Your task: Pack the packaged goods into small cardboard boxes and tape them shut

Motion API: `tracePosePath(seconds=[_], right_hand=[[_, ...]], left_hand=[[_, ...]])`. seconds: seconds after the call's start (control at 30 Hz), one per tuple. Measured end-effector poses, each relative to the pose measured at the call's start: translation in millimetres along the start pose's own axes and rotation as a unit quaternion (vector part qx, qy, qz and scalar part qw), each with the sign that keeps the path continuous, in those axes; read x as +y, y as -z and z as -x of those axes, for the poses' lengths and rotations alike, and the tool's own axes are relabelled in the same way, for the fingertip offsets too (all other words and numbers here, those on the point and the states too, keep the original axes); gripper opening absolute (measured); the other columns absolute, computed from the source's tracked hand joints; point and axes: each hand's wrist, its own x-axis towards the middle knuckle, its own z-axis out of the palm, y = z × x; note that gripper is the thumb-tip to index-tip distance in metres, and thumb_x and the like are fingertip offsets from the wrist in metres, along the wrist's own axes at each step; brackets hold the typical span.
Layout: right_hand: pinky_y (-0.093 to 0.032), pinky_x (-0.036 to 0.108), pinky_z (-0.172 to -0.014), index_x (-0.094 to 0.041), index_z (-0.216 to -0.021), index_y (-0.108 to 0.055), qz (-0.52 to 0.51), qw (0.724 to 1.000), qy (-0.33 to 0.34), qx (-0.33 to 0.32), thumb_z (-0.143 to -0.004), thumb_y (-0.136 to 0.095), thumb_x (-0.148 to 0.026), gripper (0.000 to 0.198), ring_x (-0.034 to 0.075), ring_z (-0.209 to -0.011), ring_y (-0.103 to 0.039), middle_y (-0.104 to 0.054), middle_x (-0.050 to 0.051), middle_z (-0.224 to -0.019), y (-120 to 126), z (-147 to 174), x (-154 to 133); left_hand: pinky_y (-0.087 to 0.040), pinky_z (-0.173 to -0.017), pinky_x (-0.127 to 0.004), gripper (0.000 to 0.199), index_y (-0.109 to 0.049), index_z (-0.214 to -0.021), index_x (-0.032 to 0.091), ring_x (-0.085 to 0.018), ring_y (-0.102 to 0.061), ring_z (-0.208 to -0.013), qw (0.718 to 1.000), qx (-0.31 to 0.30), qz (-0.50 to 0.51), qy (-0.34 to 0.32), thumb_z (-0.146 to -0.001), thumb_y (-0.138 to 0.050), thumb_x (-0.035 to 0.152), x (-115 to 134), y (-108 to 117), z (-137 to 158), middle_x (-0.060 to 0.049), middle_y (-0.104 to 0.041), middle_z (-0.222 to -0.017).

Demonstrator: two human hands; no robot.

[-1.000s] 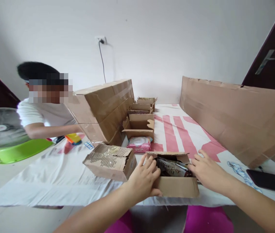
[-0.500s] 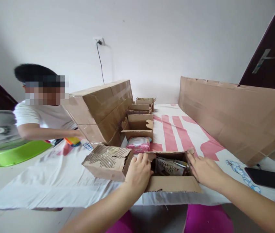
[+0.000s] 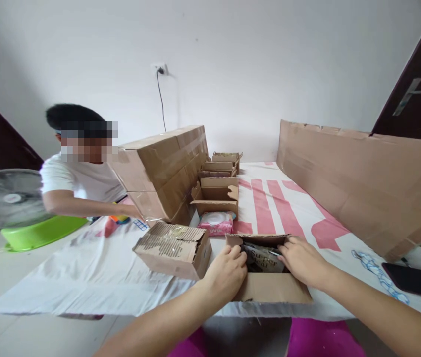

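Note:
In front of me an open cardboard box (image 3: 275,290) holds a packet (image 3: 264,259) with "Su-per" printed on it. My left hand (image 3: 229,270) is closed over the box's left wall, its fingertips curled inside the rim. On the other side, my right hand (image 3: 301,260) grips the right wall, with its fingers reaching in over the edge near the packet. Most of the packet lies hidden below the rim and behind my fingers. Just left of my left hand sits a closed cardboard box (image 3: 173,248) with a torn, corrugated top.
Behind the boxes lies a pink wipes pack (image 3: 217,223). Several open boxes (image 3: 214,193) line a tall cardboard block (image 3: 173,163). A cardboard panel (image 3: 351,183) stands at right, near a phone (image 3: 416,280). Another person (image 3: 84,183) reaches in at left beside a fan (image 3: 10,198).
My right hand has shifted inward, its fingers now over the right wall and inside the box. The left fingers reach further over the left rim. The view has shifted slightly.

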Motion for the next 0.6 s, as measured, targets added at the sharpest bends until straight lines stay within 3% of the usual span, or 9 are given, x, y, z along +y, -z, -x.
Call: tracePosePath(seconds=[0.07, 0.13, 0.23, 0.33, 0.43, 0.5, 0.6], right_hand=[[-0.047, 0.04, -0.081, -0.015, -0.084, -0.071, -0.004, 1.0, -0.011, -0.019, -0.094, -0.051, -0.034, 0.029, 0.028, -0.086, -0.065, -0.073, 0.011, -0.079, 2.3, -4.8, 0.2], [-0.047, 0.039, -0.079, -0.014, -0.082, -0.072, -0.018, 0.999, -0.019, -0.033, -0.085, -0.064, -0.042, 0.029, 0.03, -0.086, -0.066, -0.074, 0.013, -0.08, 3.5, -8.5, 2.0], [-0.046, 0.037, -0.073, -0.016, -0.074, -0.071, -0.035, 0.998, -0.02, -0.042, -0.072, -0.075, -0.037, 0.022, 0.031, -0.081, -0.067, -0.074, 0.013, -0.077, 2.5, -11.9, 3.7], [-0.044, 0.033, -0.071, -0.019, -0.071, -0.069, -0.042, 0.999, -0.009, -0.03, -0.077, -0.067, -0.023, 0.008, 0.025, -0.079, -0.067, -0.073, 0.008, -0.076, 0.5, -10.8, 1.3], [-0.046, 0.03, -0.07, -0.021, -0.077, -0.066, -0.104, 0.994, -0.013, 0.01, -0.084, -0.053, -0.015, 0.016, 0.021, -0.08, -0.066, -0.071, 0.005, -0.082, 0.0, -5.1, -0.9], [-0.048, 0.03, -0.072, -0.021, -0.085, -0.065, -0.209, 0.976, -0.004, 0.058, -0.089, -0.046, -0.016, 0.02, 0.019, -0.083, -0.065, -0.07, 0.005, -0.091, -0.1, -1.2, 1.9], [-0.051, 0.032, -0.078, -0.021, -0.096, -0.064, -0.379, 0.914, -0.008, 0.145, -0.092, -0.046, -0.027, 0.018, 0.019, -0.086, -0.065, -0.07, 0.006, -0.097, -0.7, 0.1, 13.2]], left_hand=[[-0.035, -0.071, -0.038, 0.014, -0.07, -0.091, 0.015, -0.026, -0.052, -0.091, 0.999, -0.008, -0.028, 0.046, -0.086, -0.061, 0.024, -1.0, 2.4, -1.0, -0.013, -0.064, -0.1], [-0.036, -0.07, -0.038, 0.029, -0.069, -0.1, 0.011, -0.029, -0.053, -0.092, 0.991, -0.017, -0.054, 0.118, -0.085, -0.064, 0.035, -2.9, 6.8, -1.0, -0.016, -0.063, -0.104], [-0.039, -0.071, -0.04, 0.05, -0.068, -0.105, 0.008, -0.031, -0.053, -0.091, 0.975, -0.026, -0.066, 0.211, -0.08, -0.068, 0.051, -5.6, 13.0, 0.7, -0.019, -0.064, -0.102], [-0.041, -0.074, -0.041, 0.042, -0.069, -0.101, 0.011, -0.031, -0.054, -0.093, 0.973, -0.012, -0.057, 0.221, -0.079, -0.07, 0.047, -6.5, 14.8, 4.4, -0.017, -0.065, -0.101], [-0.044, -0.077, -0.041, 0.044, -0.068, -0.107, 0.014, -0.031, -0.056, -0.095, 0.975, -0.004, -0.022, 0.221, -0.076, -0.074, 0.044, -8.1, 12.5, 7.9, -0.014, -0.066, -0.1], [-0.045, -0.078, -0.042, 0.057, -0.061, -0.121, 0.014, -0.031, -0.058, -0.094, 0.974, 0.003, 0.004, 0.228, -0.075, -0.075, 0.043, -10.8, 10.3, 9.3, -0.013, -0.066, -0.099], [-0.047, -0.084, -0.045, 0.065, -0.055, -0.13, 0.017, -0.033, -0.057, -0.104, 0.974, 0.042, 0.029, 0.222, -0.075, -0.074, 0.046, -16.7, 9.9, 10.3, -0.016, -0.062, -0.119]])
